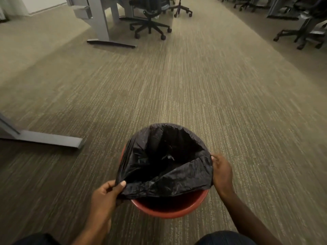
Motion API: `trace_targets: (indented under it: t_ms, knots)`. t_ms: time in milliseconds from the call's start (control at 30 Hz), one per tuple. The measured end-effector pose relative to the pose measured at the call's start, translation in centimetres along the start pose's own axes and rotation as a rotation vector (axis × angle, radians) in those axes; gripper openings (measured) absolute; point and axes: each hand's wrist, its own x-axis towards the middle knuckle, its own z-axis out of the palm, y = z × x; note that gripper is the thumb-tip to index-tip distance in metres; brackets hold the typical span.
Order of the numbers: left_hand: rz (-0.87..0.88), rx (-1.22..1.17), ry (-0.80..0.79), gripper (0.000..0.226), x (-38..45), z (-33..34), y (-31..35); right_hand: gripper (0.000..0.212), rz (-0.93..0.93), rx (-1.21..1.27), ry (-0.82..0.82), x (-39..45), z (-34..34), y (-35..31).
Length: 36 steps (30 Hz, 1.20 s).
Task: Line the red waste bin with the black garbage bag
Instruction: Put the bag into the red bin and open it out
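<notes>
Both hands pinched the black garbage bag [164, 163] in the red waste bin [169, 208] on the carpet, left hand [108, 195] and right hand [222, 171] at its unhooked near hem, which risked slipping inside if released.

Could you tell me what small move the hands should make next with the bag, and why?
Probably pull the near edge of the black bag toward the person and down over the bin's exposed red rim. The far side looks already draped over, while the left hand and right hand hold the near edge inside the rim.
</notes>
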Motion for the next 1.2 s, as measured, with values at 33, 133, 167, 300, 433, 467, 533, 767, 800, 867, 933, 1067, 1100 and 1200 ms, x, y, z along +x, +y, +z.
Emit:
trace_targets:
  t_ms: [33,133,167,300,433,467,533,767,800,867,933,1067,1100,1200]
  knots:
    - [-0.004,-0.048,0.023,0.009,0.0,0.1,0.0,0.032,0.043,0.023,-0.022,0.0,-0.1,0.1]
    - [-0.14,-0.299,0.017,0.015,0.6,1.0,0.4,0.038,0.361,0.285,-0.104,0.1,-0.5,-1.0]
    - [-0.206,-0.386,-0.002,0.018,0.9,1.4,0.6,0.034,0.54,0.5,-0.147,0.3,-0.6,-1.7]
    - [-0.239,-0.453,-0.045,0.021,1.8,2.9,0.4,0.03,0.93,0.996,-0.185,1.1,-1.2,-2.4]
    - [-0.121,-0.423,-0.038,0.016,1.9,3.9,-0.4,0.025,0.804,0.796,0.045,0.6,-1.3,-1.8]
    - [-0.095,-0.41,-0.04,0.016,1.8,4.1,-0.4,0.027,0.765,0.737,0.098,0.8,-1.7,-1.9]
    - [-0.046,-0.374,-0.052,0.02,1.8,4.5,-0.5,0.028,0.739,0.73,0.137,1.5,-2.6,-1.9]
    - [0.029,-0.312,0.027,0.007,1.9,5.6,-0.6,0.02,0.803,1.018,0.093,2.0,-4.9,-1.5]
    - [0.038,-0.311,0.045,0.005,1.9,5.6,-0.7,0.025,0.802,1.071,0.065,1.6,-4.8,-1.5]
    - [0.047,-0.311,0.069,0.005,1.8,5.6,-0.8,0.046,0.796,1.184,0.046,1.0,-4.8,-1.5]
    - [0.043,-0.316,0.086,0.005,1.5,5.4,-1.0,0.054,0.758,1.272,0.031,0.4,-5.0,-1.4]
    - [0.068,-0.342,0.118,0.002,0.2,5.1,-1.9,0.036,0.651,1.236,-0.031,-1.0,-5.4,-1.4]
    - [0.061,-0.359,0.118,0.002,-0.3,5.1,-2.1,0.032,0.63,1.211,-0.053,-1.5,-5.4,-1.2]
    - [0.019,-0.444,0.065,0.009,-1.5,5.0,-3.0,0.026,0.602,1.15,-0.082,-3.1,-4.5,-0.2]
